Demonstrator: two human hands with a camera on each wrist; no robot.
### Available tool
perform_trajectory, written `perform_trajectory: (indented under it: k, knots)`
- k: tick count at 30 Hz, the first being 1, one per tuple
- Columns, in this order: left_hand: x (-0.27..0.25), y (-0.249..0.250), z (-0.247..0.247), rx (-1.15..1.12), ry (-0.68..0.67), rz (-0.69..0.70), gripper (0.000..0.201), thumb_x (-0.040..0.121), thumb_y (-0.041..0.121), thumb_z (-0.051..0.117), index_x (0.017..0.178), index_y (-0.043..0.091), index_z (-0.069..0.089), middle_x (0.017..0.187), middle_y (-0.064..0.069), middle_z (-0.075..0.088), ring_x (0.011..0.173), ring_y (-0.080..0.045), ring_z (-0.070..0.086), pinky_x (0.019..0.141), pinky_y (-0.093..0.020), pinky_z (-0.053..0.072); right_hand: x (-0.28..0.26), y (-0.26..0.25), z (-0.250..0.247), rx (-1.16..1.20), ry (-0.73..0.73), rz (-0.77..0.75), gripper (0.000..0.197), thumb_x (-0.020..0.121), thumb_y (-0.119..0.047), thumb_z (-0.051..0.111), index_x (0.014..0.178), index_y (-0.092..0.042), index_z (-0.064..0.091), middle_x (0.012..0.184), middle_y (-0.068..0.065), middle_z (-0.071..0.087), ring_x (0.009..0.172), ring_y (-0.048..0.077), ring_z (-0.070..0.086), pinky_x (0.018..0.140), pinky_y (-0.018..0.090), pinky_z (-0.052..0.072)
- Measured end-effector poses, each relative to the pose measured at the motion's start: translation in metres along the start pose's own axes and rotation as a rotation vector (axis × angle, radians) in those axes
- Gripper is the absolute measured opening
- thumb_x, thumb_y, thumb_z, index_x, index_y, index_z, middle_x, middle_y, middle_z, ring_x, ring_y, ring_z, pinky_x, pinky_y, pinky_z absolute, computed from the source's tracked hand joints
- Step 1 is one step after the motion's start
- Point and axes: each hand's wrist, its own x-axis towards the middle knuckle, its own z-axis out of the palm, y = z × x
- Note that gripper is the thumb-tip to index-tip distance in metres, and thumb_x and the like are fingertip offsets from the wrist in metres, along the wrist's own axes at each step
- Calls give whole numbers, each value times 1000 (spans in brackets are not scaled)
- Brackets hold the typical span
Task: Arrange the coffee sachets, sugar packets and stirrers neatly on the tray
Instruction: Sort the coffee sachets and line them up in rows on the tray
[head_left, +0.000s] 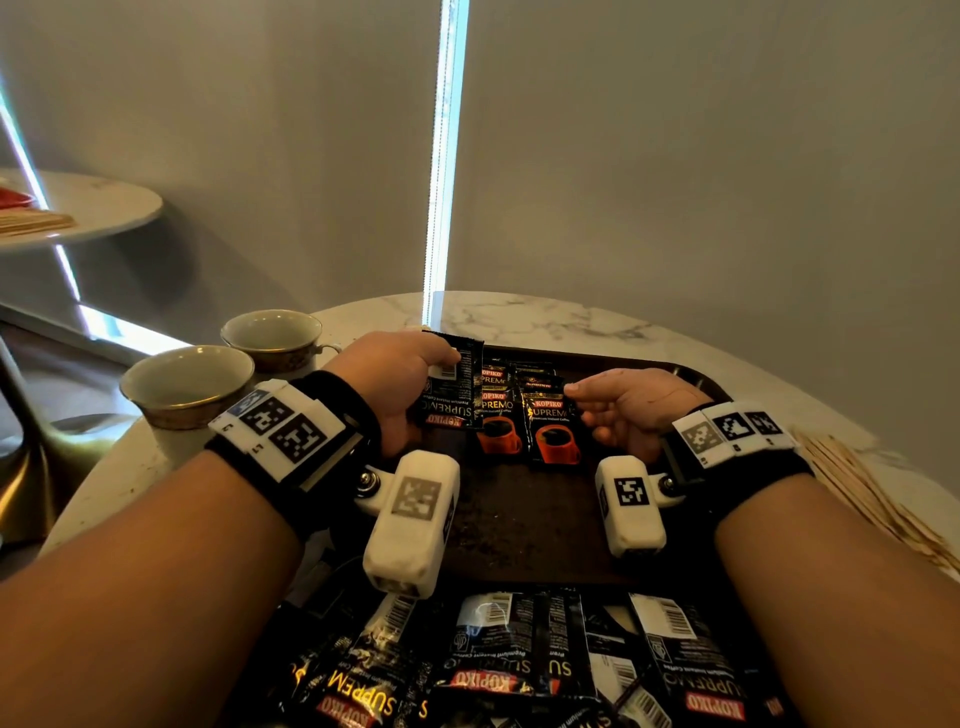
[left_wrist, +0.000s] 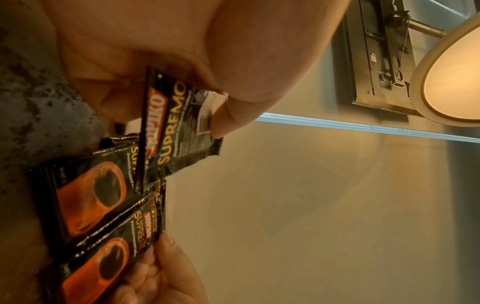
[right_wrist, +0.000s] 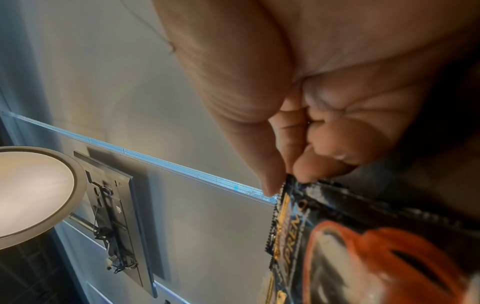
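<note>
Loose black coffee sachets (head_left: 519, 660) nearest; left hand (head_left: 400, 384) pinches one sachet (head_left: 454, 387) upright, just left of the tray's dark row (head_left: 524, 415); right hand (head_left: 623, 410), fingers curled, touches the row's right edge.

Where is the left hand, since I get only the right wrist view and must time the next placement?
Observer: The left hand pinches a held sachet, barcode side up, raised over the tray.
Operator: Is the rightmost sachet, at my right hand, lying alone?
Observer: No, a neighbouring sachet lies face up on its left, just beside the held one.
Operator: How much remains?
Observer: A loose pile of sachets lies at the tray's near edge.
</note>
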Motion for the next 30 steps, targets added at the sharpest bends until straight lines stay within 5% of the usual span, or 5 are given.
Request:
perform_trajectory:
  k: [13, 17, 21, 26, 30]
  knots:
    - [-5, -1, 2, -14, -59, 73, 15, 97, 0, 51, 110, 3, 57, 104, -26, 64, 73, -36, 68, 50, -40, 59, -2, -12, -2, 76, 75, -114, 24, 84, -22, 75, 94, -11, 57, 72, 1, 50, 51, 9, 40, 36, 19, 28]
    - [-1, -3, 1, -21, -38, 114, 13, 95, -1, 54, 106, 3, 58, 107, -28, 62, 78, -36, 68, 57, -39, 59, -14, -27, 1, 78, -31, -273, 13, 87, -16, 70, 86, -14, 57, 68, -1, 52, 48, 9, 38, 37, 19, 26]
    - [-3, -3, 3, -24, -10, 140, 12, 94, -2, 54, 89, 8, 54, 84, -15, 58, 40, -15, 57, 37, -20, 41, -34, -43, 8, 31, -129, -383, 9, 89, -2, 64, 89, -11, 62, 66, 0, 59, 52, 11, 43, 38, 21, 30]
    - [-9, -1, 7, -85, -16, 200, 17, 94, -7, 54, 100, 8, 56, 88, -16, 60, 42, -14, 61, 36, -19, 41, -53, -49, 22, -156, -313, -480, 23, 81, 9, 66, 88, -13, 72, 76, 4, 65, 55, 13, 51, 41, 19, 40]
    - [-13, 0, 10, -108, -38, 230, 19, 95, -9, 53, 104, 8, 56, 84, -14, 59, 43, -12, 61, 37, -19, 44, -64, -48, 32, -327, -388, -500, 31, 66, -5, 80, 87, -28, 78, 88, 7, 64, 71, 20, 59, 56, 26, 47]
